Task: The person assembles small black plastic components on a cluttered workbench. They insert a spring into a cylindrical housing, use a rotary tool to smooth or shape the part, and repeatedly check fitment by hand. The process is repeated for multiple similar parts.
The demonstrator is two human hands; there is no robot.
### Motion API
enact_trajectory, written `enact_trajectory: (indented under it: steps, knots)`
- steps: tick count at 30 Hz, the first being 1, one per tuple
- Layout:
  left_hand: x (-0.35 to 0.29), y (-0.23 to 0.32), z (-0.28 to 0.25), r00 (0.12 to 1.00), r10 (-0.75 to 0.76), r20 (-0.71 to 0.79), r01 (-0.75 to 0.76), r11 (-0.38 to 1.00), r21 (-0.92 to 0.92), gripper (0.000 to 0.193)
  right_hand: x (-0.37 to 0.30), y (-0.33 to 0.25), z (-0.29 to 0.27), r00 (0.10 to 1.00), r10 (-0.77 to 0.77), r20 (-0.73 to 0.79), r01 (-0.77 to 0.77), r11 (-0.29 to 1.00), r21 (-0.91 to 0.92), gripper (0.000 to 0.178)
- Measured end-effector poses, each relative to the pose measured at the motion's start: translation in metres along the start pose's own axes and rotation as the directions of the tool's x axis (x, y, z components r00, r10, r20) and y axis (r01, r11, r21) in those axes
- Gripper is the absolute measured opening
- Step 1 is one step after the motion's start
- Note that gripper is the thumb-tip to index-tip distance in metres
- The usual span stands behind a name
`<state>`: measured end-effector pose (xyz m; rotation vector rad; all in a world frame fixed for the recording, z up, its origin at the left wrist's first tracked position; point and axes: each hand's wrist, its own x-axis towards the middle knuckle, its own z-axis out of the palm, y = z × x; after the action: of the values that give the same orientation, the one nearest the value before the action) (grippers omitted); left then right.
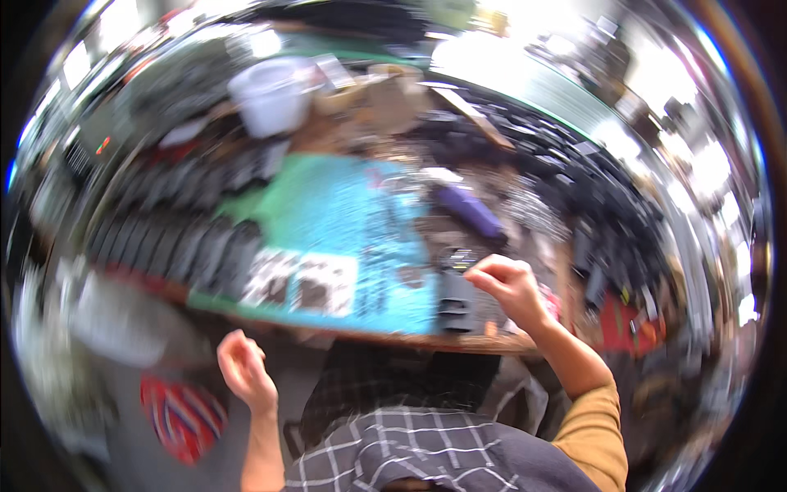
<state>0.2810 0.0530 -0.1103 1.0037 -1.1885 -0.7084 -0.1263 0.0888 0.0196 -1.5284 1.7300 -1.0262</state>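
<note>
While the picture is smeared by motion, the right hand [510, 289] is seen over the bench edge, fingers curled beside a dark grey block [456, 302] on the blue-green mat [344, 221] — whether it is gripped cannot be told. The left hand [243, 369] is held loosely curled below the bench, holding nothing.

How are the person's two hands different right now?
The right hand reaches over the table, fingers pinched by a dark boxy part; the left hand hangs below the table edge, loosely curled, touching nothing. The right arm shows a mustard sleeve; the left forearm is bare. Both look blurred.
</note>
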Motion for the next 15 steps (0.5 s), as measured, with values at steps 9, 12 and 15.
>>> enact_trajectory:
  steps: [9,12,15]
  knots:
    - [0.003,0.054,0.224,0.758,0.294,0.583,-0.116,0.939,-0.324,0.023,0.075,0.212,-0.182,0.709,-0.06,-0.702,-0.33,0.852,-0.406,0.018]
    - [0.007,0.05,0.247,0.742,0.257,0.619,-0.092,0.954,-0.285,0.025,0.121,0.259,-0.217,0.625,-0.048,-0.779,-0.509,0.732,-0.453,0.025]
    - [0.015,0.047,0.258,0.756,0.158,0.636,-0.012,0.974,-0.228,0.025,0.143,0.276,-0.223,0.655,-0.02,-0.755,-0.563,0.654,-0.506,0.031]
